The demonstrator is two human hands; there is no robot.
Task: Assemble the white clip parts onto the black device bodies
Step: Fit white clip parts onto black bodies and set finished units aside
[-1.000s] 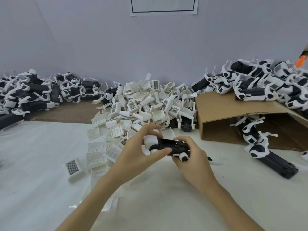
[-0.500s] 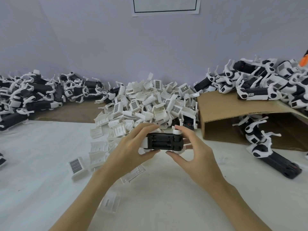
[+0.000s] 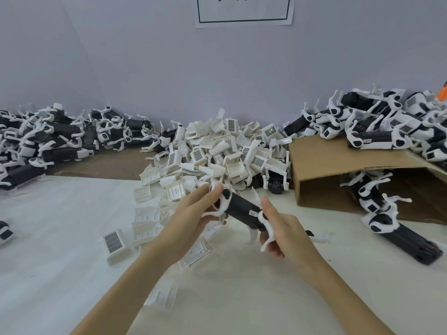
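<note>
The black device body (image 3: pixel 243 210) sits tilted above the bench (image 3: pixel 60 238), held between your two hands. Your left hand (image 3: pixel 191 220) grips its upper end, fingers curled round the white clip there. Your right hand (image 3: pixel 285 232) holds the lower end, fingers curled, forefinger straight. The pile of white clips (image 3: pixel 217 153) lies just behind.

Assembly workshop, heaped white clip parts (image 3: pixel 217 151), piled black devices (image 3: pixel 377 124), cardboard (image 3: pixel 338 163)

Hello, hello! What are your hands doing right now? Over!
Left hand and right hand grip one black device body, held above the table. White clip pile just behind. Nothing blocking.
</note>
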